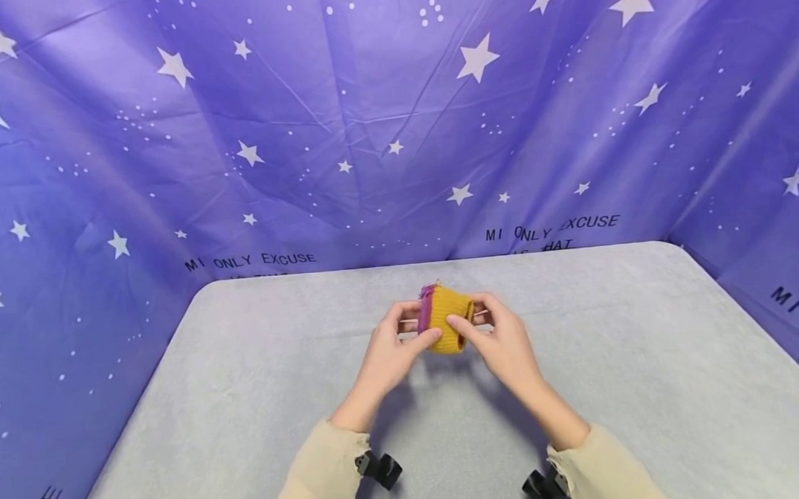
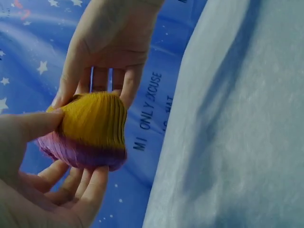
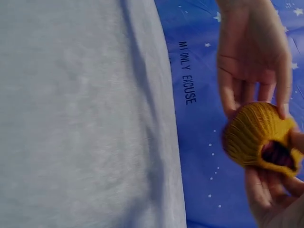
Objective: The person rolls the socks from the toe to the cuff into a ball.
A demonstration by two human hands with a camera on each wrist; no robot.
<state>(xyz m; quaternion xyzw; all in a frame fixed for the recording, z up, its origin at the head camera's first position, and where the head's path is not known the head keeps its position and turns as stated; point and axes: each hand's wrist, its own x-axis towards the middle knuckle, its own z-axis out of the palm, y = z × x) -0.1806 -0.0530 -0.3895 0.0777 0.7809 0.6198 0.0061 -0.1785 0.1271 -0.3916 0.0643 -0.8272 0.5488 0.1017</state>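
Observation:
A small ribbed knitted piece (image 1: 450,320), mustard yellow with a purple band along one end, is held up above the table between both hands. My left hand (image 1: 390,350) pinches its purple end, thumb on the near face and fingers behind. At the yellow end my right hand (image 1: 508,345) grips the rim, its thumb lying across the front. Loose purple threads stick out at the top of the band in the head view. Seen from the right wrist, the knitted piece (image 3: 254,130) has an open mouth with a dark purple inside.
A grey cloth-covered table (image 1: 245,405) spreads beneath the hands, its far edge rounded at the corners. Behind it and at both sides hangs a purple-blue curtain (image 1: 365,80) with white stars and printed lettering. Black camera mounts (image 1: 382,470) sit at both sleeve cuffs.

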